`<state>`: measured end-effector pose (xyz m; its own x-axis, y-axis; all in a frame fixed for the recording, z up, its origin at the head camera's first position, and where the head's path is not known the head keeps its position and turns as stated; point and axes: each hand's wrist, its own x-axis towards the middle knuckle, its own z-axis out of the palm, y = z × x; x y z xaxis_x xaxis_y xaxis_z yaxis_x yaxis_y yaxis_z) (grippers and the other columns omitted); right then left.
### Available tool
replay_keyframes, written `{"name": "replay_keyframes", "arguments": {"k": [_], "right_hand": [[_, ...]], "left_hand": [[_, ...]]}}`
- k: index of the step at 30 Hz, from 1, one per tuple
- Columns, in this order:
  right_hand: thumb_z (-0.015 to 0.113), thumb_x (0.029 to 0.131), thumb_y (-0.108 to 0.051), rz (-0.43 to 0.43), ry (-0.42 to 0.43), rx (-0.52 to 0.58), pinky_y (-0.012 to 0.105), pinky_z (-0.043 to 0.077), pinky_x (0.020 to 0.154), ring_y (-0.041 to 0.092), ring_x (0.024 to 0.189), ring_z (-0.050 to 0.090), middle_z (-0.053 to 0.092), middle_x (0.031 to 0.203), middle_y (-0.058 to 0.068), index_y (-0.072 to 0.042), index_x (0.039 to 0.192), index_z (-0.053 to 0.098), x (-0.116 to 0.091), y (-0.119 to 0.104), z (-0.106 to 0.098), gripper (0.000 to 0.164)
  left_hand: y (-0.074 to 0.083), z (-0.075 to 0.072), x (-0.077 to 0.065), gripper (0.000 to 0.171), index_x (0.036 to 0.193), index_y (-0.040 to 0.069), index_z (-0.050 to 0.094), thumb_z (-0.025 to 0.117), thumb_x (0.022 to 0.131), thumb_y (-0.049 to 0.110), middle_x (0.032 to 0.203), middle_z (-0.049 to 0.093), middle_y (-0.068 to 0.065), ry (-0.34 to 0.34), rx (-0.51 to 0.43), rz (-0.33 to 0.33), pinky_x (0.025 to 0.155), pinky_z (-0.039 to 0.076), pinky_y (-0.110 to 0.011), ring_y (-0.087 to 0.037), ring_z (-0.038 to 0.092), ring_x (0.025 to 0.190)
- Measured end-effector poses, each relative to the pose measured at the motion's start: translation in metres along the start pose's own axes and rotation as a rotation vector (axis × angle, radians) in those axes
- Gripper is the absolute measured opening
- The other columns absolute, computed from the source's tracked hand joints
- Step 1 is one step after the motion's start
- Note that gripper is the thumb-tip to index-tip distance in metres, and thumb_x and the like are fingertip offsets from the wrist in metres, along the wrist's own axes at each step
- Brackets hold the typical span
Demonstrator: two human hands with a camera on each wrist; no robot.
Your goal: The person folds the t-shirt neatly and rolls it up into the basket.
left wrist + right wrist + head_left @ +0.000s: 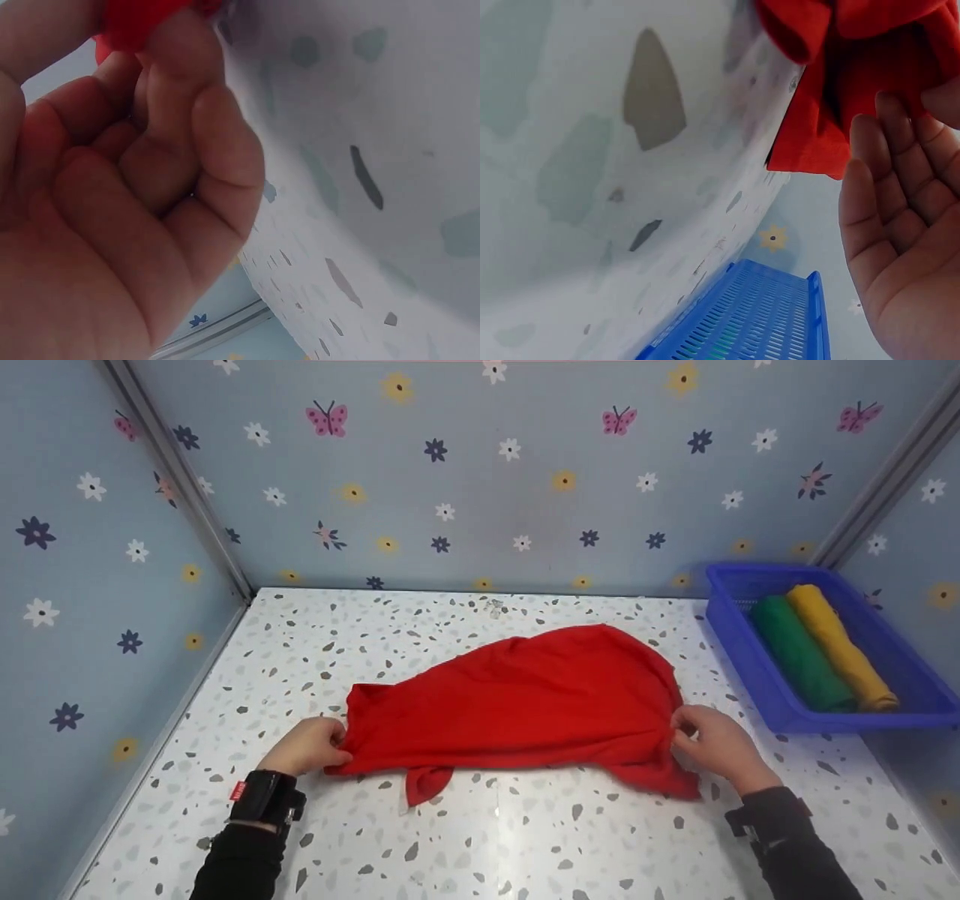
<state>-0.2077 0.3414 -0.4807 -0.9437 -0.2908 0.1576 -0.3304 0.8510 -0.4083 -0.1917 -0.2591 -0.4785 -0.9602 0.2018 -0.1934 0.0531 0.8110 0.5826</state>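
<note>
A red cloth (517, 697) lies spread lengthwise on the speckled table, wrinkled, with a rounded far right side. From its front edge a small sleeve-like flap (427, 784) sticks out. My left hand (309, 746) pinches the cloth's left end near the front corner. In the left wrist view, a bit of red cloth (142, 21) shows between the fingertips, and the other fingers are curled. At the opposite end my right hand (716, 741) pinches the right edge between thumb and fingers. Loose folds of red cloth (889, 71) hang over the fingertips in the right wrist view.
A blue plastic basket (739, 660) stands at the right, with a green cloth roll (801, 652) and a yellow cloth roll (844, 649) side by side in it. Flower-patterned panels (480, 510) wall in the white speckled table (495, 840) at the back and both sides.
</note>
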Motion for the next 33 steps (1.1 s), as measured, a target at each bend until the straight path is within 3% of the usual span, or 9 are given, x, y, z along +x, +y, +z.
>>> {"name": "replay_keyframes", "arguments": {"k": [7, 10, 13, 17, 21, 26, 33], "right_hand": [[0.063, 0.083, -0.005, 0.018, -0.09, 0.048, 0.04, 0.048, 0.073, 0.018, 0.079, 0.054, 0.058, 0.083, -0.004, -0.016, 0.084, 0.061, 0.0, 0.002, -0.002, 0.011], [0.062, 0.085, -0.003, 0.016, -0.1, 0.093, 0.042, 0.049, 0.076, 0.02, 0.083, 0.056, 0.06, 0.086, -0.002, -0.013, 0.087, 0.063, 0.004, 0.005, -0.007, 0.01], [0.06, 0.087, 0.0, 0.015, -0.036, 0.114, 0.046, 0.049, 0.08, 0.025, 0.085, 0.058, 0.063, 0.088, 0.004, -0.007, 0.092, 0.065, 0.015, 0.008, -0.013, 0.01], [0.058, 0.09, -0.002, 0.091, 0.053, 0.118, 0.048, 0.05, 0.079, 0.032, 0.083, 0.058, 0.064, 0.095, 0.014, 0.001, 0.102, 0.063, 0.034, 0.01, -0.021, 0.014], [0.055, 0.093, -0.009, 0.186, 0.063, 0.136, 0.047, 0.052, 0.072, 0.036, 0.082, 0.059, 0.062, 0.103, 0.023, 0.006, 0.114, 0.059, 0.053, 0.008, -0.022, 0.025], [0.054, 0.094, -0.013, 0.238, 0.04, 0.11, 0.056, 0.045, 0.094, 0.045, 0.104, 0.058, 0.059, 0.117, 0.032, 0.012, 0.124, 0.054, 0.072, 0.007, -0.013, 0.039], [0.052, 0.097, -0.02, 0.356, -0.043, 0.072, 0.058, 0.039, 0.101, 0.049, 0.118, 0.052, 0.053, 0.13, 0.035, 0.011, 0.137, 0.044, 0.085, 0.009, 0.0, 0.052]], "left_hand": [[0.0, -0.002, 0.002, 0.019, 0.075, 0.006, 0.058, 0.077, 0.076, 0.007, 0.068, 0.052, -0.002, -0.033, 0.0, -0.063, 0.06, 0.039, -0.032, -0.019, 0.048, 0.066], [0.002, -0.008, 0.005, 0.021, 0.076, 0.006, 0.059, 0.078, 0.077, 0.015, 0.068, 0.053, -0.002, -0.001, 0.021, -0.087, 0.058, 0.038, -0.032, -0.02, 0.048, 0.065], [0.008, -0.016, 0.013, 0.026, 0.078, 0.005, 0.06, 0.078, 0.078, 0.023, 0.072, 0.055, -0.004, 0.079, 0.057, -0.122, 0.058, 0.038, -0.034, -0.021, 0.05, 0.067], [0.023, -0.022, 0.032, 0.03, 0.089, 0.0, 0.064, 0.075, 0.082, 0.027, 0.083, 0.062, -0.011, 0.21, 0.111, -0.138, 0.062, 0.044, -0.039, -0.027, 0.055, 0.074], [0.04, -0.019, 0.055, 0.033, 0.098, -0.004, 0.068, 0.071, 0.085, 0.026, 0.094, 0.065, -0.018, 0.287, 0.163, -0.105, 0.068, 0.049, -0.048, -0.033, 0.061, 0.082], [0.06, -0.01, 0.082, 0.035, 0.105, -0.005, 0.069, 0.069, 0.085, 0.024, 0.102, 0.067, -0.021, 0.313, 0.196, -0.064, 0.075, 0.05, -0.053, -0.038, 0.063, 0.09], [0.07, 0.016, 0.111, 0.034, 0.102, -0.005, 0.07, 0.07, 0.083, 0.023, 0.099, 0.069, -0.021, 0.307, 0.168, -0.012, 0.078, 0.051, -0.052, -0.038, 0.064, 0.091]]}}
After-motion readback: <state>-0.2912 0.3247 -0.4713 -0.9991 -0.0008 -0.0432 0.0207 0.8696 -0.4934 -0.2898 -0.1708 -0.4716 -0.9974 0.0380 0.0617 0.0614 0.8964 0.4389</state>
